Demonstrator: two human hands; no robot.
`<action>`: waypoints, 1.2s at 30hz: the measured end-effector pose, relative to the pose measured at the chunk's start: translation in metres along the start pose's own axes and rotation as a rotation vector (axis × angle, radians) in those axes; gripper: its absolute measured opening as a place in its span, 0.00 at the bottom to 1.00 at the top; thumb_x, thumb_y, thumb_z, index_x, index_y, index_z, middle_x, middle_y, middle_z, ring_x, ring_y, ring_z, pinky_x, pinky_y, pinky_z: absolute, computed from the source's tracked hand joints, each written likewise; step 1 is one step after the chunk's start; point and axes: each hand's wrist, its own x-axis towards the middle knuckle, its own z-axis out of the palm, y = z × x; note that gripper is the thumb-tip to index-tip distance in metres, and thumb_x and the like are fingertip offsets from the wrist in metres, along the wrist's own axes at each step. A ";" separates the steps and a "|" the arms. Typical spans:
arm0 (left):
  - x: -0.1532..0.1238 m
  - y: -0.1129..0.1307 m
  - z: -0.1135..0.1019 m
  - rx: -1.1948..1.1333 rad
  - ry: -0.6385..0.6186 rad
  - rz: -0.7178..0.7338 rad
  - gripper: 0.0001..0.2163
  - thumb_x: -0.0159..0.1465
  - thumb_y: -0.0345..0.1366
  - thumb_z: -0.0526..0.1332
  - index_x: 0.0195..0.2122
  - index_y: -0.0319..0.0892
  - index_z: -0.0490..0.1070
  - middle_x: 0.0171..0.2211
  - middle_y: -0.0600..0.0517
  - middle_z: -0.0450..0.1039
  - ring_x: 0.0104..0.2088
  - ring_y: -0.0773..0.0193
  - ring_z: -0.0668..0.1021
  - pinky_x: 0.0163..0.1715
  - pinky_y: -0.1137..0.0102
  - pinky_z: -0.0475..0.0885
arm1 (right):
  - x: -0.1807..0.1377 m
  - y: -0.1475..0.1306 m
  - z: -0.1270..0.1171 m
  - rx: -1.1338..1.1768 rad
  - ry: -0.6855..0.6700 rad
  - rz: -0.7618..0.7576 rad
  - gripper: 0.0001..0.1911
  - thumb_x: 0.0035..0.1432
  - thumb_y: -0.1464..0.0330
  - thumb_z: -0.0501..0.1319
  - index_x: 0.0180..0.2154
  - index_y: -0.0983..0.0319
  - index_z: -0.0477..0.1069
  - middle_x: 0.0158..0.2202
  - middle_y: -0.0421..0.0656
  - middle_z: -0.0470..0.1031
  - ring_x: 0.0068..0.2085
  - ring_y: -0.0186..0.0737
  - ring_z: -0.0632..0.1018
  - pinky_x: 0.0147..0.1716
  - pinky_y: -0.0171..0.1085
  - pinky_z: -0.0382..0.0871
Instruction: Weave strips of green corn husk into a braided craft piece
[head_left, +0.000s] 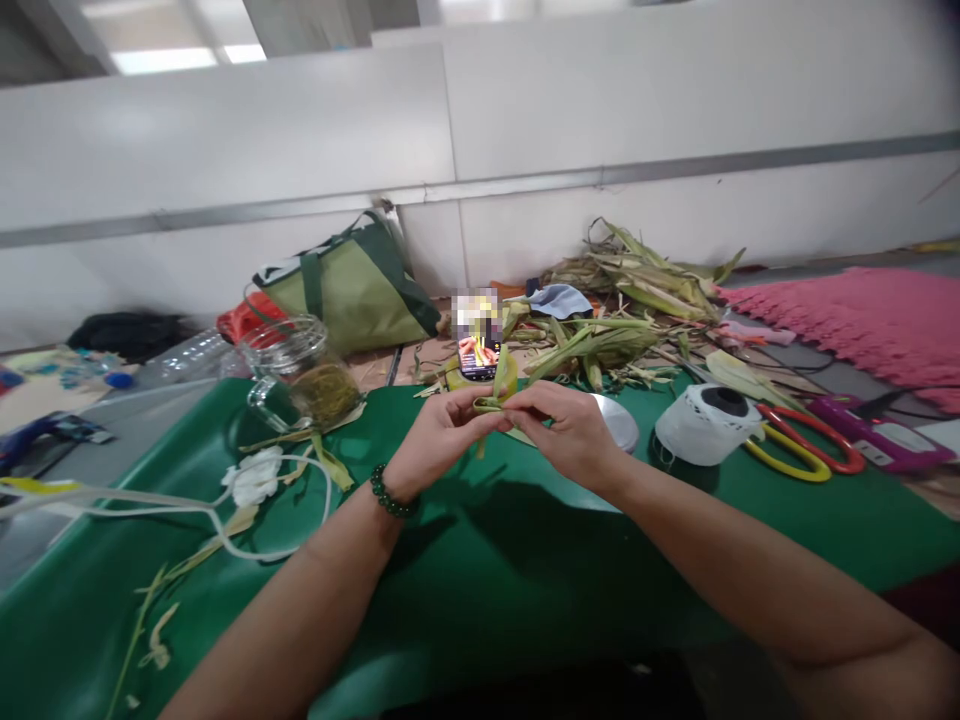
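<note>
Both hands meet above the green mat [480, 580], pinching a folded strip of yellow-green corn husk [501, 385]. My left hand [442, 430], with a dark bead bracelet on its wrist, grips the strip's left side. My right hand [566, 430] pinches its right side with the fingertips. The husk stands up between the thumbs, and part of it is hidden by the fingers.
A glass jar [300, 375] with dried stuff stands at the left, next to a white flower [255, 478] and a white cable [150, 505]. A phone [478, 345], a husk pile [622, 300], a white tape roll [709, 425], scissors [802, 450] and a green bag [352, 290] lie beyond.
</note>
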 end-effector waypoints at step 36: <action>-0.002 0.000 0.001 -0.074 -0.053 -0.140 0.08 0.51 0.34 0.64 0.31 0.38 0.78 0.29 0.49 0.80 0.32 0.58 0.80 0.39 0.66 0.73 | 0.001 -0.011 0.010 0.296 0.051 0.330 0.08 0.52 0.64 0.62 0.25 0.62 0.69 0.23 0.39 0.71 0.24 0.32 0.70 0.22 0.32 0.64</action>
